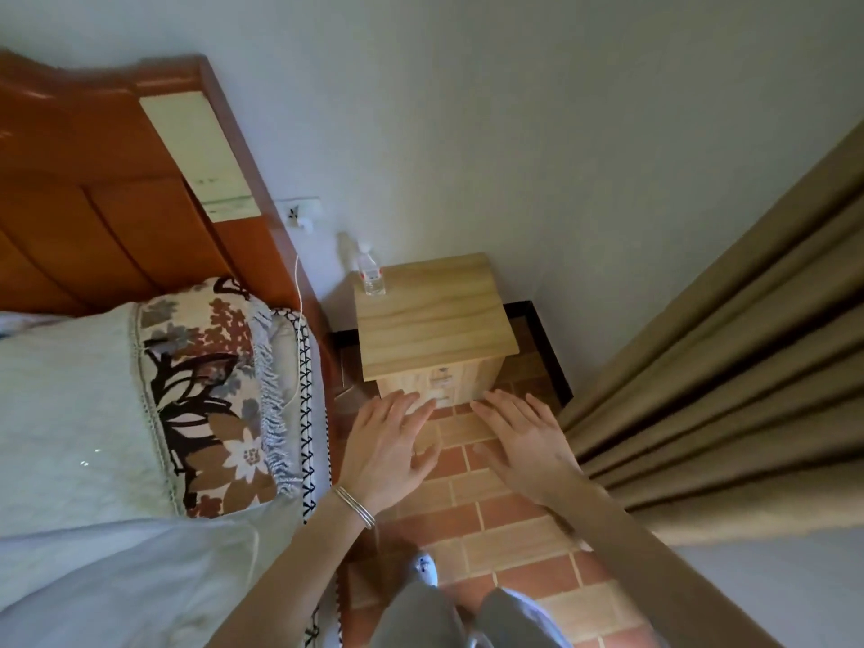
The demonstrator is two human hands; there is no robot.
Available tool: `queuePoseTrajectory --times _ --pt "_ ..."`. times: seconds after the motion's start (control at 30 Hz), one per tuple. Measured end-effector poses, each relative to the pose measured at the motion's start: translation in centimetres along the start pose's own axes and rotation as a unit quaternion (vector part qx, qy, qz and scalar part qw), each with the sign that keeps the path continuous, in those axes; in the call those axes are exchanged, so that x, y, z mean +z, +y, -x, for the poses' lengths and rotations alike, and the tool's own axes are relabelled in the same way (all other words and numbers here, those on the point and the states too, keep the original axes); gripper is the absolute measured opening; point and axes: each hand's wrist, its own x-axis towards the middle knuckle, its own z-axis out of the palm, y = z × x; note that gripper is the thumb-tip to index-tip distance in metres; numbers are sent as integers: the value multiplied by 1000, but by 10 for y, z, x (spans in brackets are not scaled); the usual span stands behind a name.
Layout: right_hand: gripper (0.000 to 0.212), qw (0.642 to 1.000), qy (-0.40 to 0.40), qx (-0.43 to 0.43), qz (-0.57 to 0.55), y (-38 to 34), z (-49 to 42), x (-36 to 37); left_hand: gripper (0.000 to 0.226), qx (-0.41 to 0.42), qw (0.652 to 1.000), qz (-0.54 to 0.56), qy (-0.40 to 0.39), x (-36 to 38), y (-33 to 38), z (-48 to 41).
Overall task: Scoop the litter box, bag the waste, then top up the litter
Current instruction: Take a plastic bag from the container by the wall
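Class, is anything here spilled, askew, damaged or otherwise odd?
Nothing stands out: the clear plastic water bottle stands upright on the light wooden bedside cabinet, and nothing is spilled on the brick-patterned tile floor.

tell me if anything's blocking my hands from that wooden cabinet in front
Nothing visible does: the left hand and right hand are open before the wooden cabinet, with only floor tiles between. The water bottle sits on top, at the back. No litter box shows.
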Motion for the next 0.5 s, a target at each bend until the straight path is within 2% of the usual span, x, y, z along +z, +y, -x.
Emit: queuePoseTrajectory --times 0.2,0.5 --pt "46 1000 15 -16 -14 28 -50 44 54 -8 1000 7 -8 51 -30 -39" --pt "50 999 20 -43 19 101 -103 246 54 -43 999 1 18 259 -82 -84"
